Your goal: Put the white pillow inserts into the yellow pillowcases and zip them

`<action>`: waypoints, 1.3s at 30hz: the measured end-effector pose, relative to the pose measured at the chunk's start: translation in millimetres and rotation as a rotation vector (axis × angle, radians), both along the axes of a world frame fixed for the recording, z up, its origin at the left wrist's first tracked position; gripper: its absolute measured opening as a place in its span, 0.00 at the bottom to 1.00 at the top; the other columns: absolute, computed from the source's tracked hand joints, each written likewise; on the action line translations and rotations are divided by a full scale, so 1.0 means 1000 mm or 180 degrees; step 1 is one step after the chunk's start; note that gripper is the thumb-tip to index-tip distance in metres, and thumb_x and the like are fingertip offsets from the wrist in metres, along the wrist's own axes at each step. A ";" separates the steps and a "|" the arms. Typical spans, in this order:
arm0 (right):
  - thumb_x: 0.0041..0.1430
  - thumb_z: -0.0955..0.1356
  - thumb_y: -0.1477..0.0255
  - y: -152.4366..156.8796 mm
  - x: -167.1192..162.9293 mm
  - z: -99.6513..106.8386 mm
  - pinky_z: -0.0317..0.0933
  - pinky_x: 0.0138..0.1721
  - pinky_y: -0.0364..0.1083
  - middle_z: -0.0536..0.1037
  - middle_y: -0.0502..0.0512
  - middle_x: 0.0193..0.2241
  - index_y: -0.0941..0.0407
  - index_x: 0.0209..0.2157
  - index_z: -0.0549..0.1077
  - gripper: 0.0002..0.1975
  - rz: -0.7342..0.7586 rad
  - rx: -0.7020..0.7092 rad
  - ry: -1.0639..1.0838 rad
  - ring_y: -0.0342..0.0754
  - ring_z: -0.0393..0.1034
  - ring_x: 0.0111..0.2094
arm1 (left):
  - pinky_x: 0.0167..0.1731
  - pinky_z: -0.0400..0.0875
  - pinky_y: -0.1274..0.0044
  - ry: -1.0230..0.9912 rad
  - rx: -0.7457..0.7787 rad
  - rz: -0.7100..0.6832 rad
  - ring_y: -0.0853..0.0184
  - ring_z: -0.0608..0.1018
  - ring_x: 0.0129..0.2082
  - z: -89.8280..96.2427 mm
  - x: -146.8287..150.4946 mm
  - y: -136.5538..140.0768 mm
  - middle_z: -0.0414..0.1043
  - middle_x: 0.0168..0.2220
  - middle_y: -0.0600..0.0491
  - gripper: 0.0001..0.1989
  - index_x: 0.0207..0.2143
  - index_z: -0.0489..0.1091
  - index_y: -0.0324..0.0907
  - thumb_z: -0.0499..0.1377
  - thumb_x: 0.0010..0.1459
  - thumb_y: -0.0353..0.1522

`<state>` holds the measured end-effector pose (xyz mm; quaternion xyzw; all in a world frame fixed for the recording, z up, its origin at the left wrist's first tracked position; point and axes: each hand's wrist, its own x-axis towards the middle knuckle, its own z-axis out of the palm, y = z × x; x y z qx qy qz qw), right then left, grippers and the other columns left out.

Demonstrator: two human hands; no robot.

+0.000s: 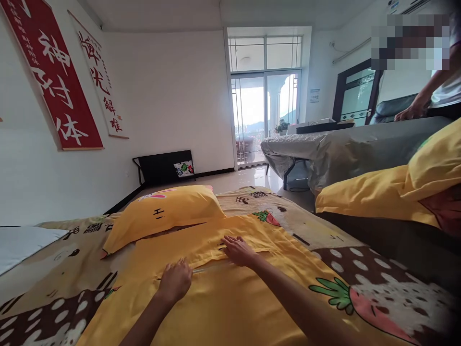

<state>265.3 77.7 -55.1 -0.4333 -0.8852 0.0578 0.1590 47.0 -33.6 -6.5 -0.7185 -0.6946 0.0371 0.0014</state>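
A yellow fabric cover [230,300], printed with a carrot, lies spread over the bed in front of me. Across its middle runs a slit-like opening with a loose upper edge. My left hand [176,279] is closed at the left part of this edge, its fingertips curled into the cloth. Flat on the fabric above the slit rests my right hand [238,251], fingers stretched out and slightly spread. Just beyond both hands sits a plump yellow pillow [180,206] marked "Hi". What lies under the cover is hidden.
Beneath is a beige and brown patterned blanket [345,240]. A white cloth or pillow [25,242] lies far left, yellow bedding [370,194] at right. Beyond stands a plastic-covered table [295,146], with another person's hand [414,108] near it. A black folded frame [158,168] leans by the wall.
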 end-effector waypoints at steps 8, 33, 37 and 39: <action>0.62 0.56 0.71 0.034 -0.059 -0.020 0.55 0.52 0.55 0.69 0.63 0.53 0.56 0.52 0.67 0.19 0.0157 -0.0018 0.0040 0.53 0.63 0.55 | 0.59 0.54 0.59 -0.0444 0.0097 -0.0032 0.58 0.55 0.64 -0.033 0.025 0.100 0.51 0.64 0.42 0.29 0.62 0.53 0.31 0.37 0.60 0.29; 0.63 0.51 0.58 0.175 0.107 -0.049 0.35 0.63 0.60 0.47 0.55 0.66 0.55 0.64 0.52 0.31 -0.1401 -0.0184 -0.0489 0.53 0.39 0.66 | 0.60 0.46 0.53 -0.0411 0.0481 0.0874 0.59 0.46 0.67 -0.105 -0.185 0.179 0.43 0.67 0.52 0.29 0.65 0.46 0.47 0.36 0.62 0.42; 0.60 0.52 0.56 0.145 0.182 -0.047 0.37 0.63 0.61 0.46 0.49 0.65 0.50 0.64 0.52 0.32 -0.1929 -0.0070 -0.0770 0.52 0.39 0.66 | 0.59 0.48 0.51 -0.0311 0.0314 0.1326 0.57 0.46 0.67 -0.096 -0.207 0.146 0.39 0.67 0.48 0.30 0.65 0.46 0.42 0.37 0.62 0.39; 0.59 0.55 0.59 0.125 0.202 -0.036 0.39 0.62 0.64 0.50 0.53 0.65 0.51 0.63 0.56 0.31 -0.2166 -0.0134 -0.0729 0.57 0.42 0.65 | 0.57 0.52 0.50 -0.0297 0.0151 0.1433 0.55 0.49 0.66 -0.084 -0.215 0.122 0.43 0.66 0.44 0.30 0.64 0.49 0.38 0.39 0.61 0.37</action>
